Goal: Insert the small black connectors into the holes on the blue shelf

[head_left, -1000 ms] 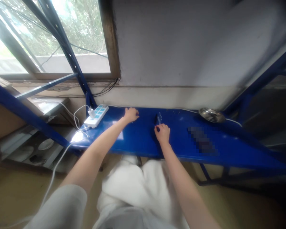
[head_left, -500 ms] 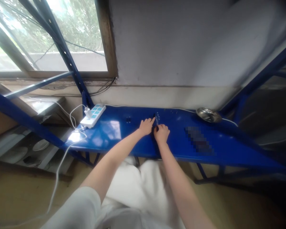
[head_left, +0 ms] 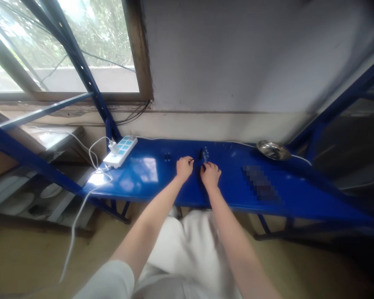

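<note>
My left hand (head_left: 184, 168) is over the blue tabletop (head_left: 227, 182), its fingertips pinched on a small dark piece (head_left: 190, 160) too tiny to name. Close beside it on the right, my right hand (head_left: 210, 174) rests at the table with curled fingers; whatever they hold is hidden. Just beyond the right fingertips lies a group of small clear, bluish pieces (head_left: 205, 153). A small black piece (head_left: 201, 154) is next to them. To the left of my left hand, a few small dark pieces (head_left: 167, 157) stand side by side.
A white power strip (head_left: 121, 152) with a plugged-in charger lies at the table's left end, its cable (head_left: 73, 232) hanging to the floor. A shiny round metal dish (head_left: 272, 150) is at the back right. A pixelated dark patch (head_left: 262, 183) covers something near the right hand.
My left hand has drawn back leftward from the black and clear pieces, with a small dark piece now showing at its fingertips. My right hand has stayed nearly in place.
</note>
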Tool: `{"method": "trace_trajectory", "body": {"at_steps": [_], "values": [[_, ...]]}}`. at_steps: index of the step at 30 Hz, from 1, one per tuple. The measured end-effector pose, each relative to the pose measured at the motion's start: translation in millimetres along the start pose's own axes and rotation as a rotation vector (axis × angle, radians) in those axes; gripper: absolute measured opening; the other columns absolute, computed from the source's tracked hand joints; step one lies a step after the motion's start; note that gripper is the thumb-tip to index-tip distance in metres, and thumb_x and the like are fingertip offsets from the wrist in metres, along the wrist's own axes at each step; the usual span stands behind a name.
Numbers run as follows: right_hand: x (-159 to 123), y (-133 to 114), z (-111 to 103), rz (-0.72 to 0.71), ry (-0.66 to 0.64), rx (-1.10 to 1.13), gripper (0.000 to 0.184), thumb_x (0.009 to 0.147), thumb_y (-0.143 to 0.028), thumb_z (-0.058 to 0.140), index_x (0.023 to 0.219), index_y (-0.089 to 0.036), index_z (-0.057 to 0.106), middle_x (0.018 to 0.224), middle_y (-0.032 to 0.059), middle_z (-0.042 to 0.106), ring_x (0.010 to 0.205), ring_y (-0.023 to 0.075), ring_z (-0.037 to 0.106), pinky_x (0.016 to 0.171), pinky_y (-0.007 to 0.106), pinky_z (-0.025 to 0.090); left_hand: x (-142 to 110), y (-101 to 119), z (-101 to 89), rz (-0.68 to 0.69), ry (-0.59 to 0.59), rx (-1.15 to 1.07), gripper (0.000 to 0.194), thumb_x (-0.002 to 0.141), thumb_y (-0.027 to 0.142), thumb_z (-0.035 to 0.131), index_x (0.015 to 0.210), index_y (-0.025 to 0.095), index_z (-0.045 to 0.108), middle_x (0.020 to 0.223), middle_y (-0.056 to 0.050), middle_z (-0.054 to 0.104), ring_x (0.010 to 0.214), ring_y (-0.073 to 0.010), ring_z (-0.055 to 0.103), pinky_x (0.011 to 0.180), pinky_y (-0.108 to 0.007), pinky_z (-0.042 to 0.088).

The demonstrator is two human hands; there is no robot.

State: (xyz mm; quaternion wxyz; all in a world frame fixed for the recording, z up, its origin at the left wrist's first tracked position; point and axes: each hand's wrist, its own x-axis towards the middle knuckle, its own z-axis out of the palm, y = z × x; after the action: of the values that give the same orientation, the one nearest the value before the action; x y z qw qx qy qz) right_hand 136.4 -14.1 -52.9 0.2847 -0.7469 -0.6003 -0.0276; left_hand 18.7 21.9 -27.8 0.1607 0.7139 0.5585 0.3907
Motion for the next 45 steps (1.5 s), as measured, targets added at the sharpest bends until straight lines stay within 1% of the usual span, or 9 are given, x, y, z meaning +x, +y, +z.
{"method": "trace_trajectory", "body": {"at_steps": [4, 9, 13, 19, 22, 25, 29, 35, 45], "values": [[0, -2, -1, 0.000, -0.059, -0.041, 0.039, 0.086, -0.026, 0.033, 0.113, -0.013, 0.058, 0.123, 0.0169, 0.051, 0.117, 0.0292, 0.037, 0.090, 0.048, 0.028, -20, -6, -8.6, -0.130, 0.115, -0.250, 0.015, 0.078, 0.022, 0.053, 0.087, 0.016, 0.064, 0.081, -0.006, 0.066, 0.073, -0.0144, 0.059, 0.072, -0.027, 0.046], [1, -2, -2, -0.025, -0.136, -0.081, 0.044, 0.089, -0.028, 0.025, 0.123, -0.015, 0.050, 0.130, 0.0152, 0.045, 0.123, 0.0283, 0.031, 0.095, 0.051, 0.025, -43, -9, -23.8, -0.211, 0.164, -0.345, 0.014, 0.077, 0.024, 0.054, 0.084, 0.015, 0.063, 0.081, -0.006, 0.066, 0.074, -0.0139, 0.060, 0.073, -0.027, 0.048], [4, 0, 2, -0.038, -0.165, -0.089, 0.046, 0.089, -0.030, 0.023, 0.126, -0.017, 0.047, 0.133, 0.0136, 0.043, 0.124, 0.0283, 0.030, 0.097, 0.053, 0.024, -49, -11, -28.4, -0.204, 0.178, -0.373, 0.016, 0.078, 0.026, 0.053, 0.086, 0.015, 0.063, 0.083, -0.006, 0.066, 0.077, -0.0141, 0.060, 0.075, -0.028, 0.048], [3, 3, 6, -0.077, -0.093, -0.023, 0.042, 0.088, -0.029, 0.026, 0.119, -0.016, 0.051, 0.127, 0.0144, 0.048, 0.118, 0.0291, 0.038, 0.094, 0.056, 0.026, -52, -16, -25.6, -0.196, 0.163, -0.360, 0.016, 0.079, 0.024, 0.053, 0.088, 0.015, 0.062, 0.086, -0.006, 0.065, 0.079, -0.0140, 0.060, 0.079, -0.029, 0.048], [1, 1, 2, -0.103, -0.039, 0.006, 0.038, 0.087, -0.028, 0.029, 0.111, -0.015, 0.055, 0.118, 0.0154, 0.054, 0.110, 0.0282, 0.044, 0.090, 0.053, 0.030, -52, -16, -26.2, -0.214, 0.182, -0.365, 0.017, 0.079, 0.023, 0.051, 0.090, 0.016, 0.062, 0.088, -0.006, 0.065, 0.081, -0.0139, 0.060, 0.079, -0.029, 0.048], [-2, -2, -5, -0.135, 0.018, 0.082, 0.033, 0.087, -0.029, 0.032, 0.097, -0.014, 0.058, 0.100, 0.0139, 0.060, 0.093, 0.0239, 0.053, 0.083, 0.043, 0.038, -52, -15, -27.1, -0.224, 0.192, -0.392, 0.017, 0.080, 0.023, 0.051, 0.092, 0.015, 0.061, 0.090, -0.006, 0.065, 0.082, -0.0136, 0.060, 0.079, -0.028, 0.047], [-4, -5, -10, -0.193, 0.097, 0.257, 0.033, 0.088, -0.033, 0.030, 0.090, -0.013, 0.056, 0.082, 0.0104, 0.059, 0.075, 0.0183, 0.053, 0.072, 0.032, 0.042, -52, -17, -26.5, -0.235, 0.195, -0.419, 0.018, 0.080, 0.023, 0.051, 0.092, 0.015, 0.061, 0.091, -0.006, 0.065, 0.083, -0.0132, 0.060, 0.081, -0.028, 0.047], [-7, -9, -8, -0.346, 0.036, 0.371, 0.037, 0.091, -0.034, 0.023, 0.094, -0.016, 0.055, 0.093, 0.0110, 0.059, 0.085, 0.0190, 0.054, 0.078, 0.033, 0.043, -51, -20, -26.1, -0.233, 0.223, -0.442, 0.019, 0.081, 0.024, 0.049, 0.094, 0.015, 0.060, 0.092, -0.007, 0.065, 0.085, -0.0130, 0.060, 0.081, -0.027, 0.046], [-8, -10, -12, -0.410, 0.005, 0.325, 0.039, 0.092, -0.034, 0.023, 0.095, -0.016, 0.058, 0.090, 0.0101, 0.061, 0.082, 0.0194, 0.055, 0.076, 0.034, 0.044, -53, -16, -30.8, -0.288, 0.211, -0.456, 0.021, 0.083, 0.023, 0.047, 0.098, 0.015, 0.060, 0.097, -0.008, 0.065, 0.089, -0.0139, 0.060, 0.084, -0.029, 0.047]]}}
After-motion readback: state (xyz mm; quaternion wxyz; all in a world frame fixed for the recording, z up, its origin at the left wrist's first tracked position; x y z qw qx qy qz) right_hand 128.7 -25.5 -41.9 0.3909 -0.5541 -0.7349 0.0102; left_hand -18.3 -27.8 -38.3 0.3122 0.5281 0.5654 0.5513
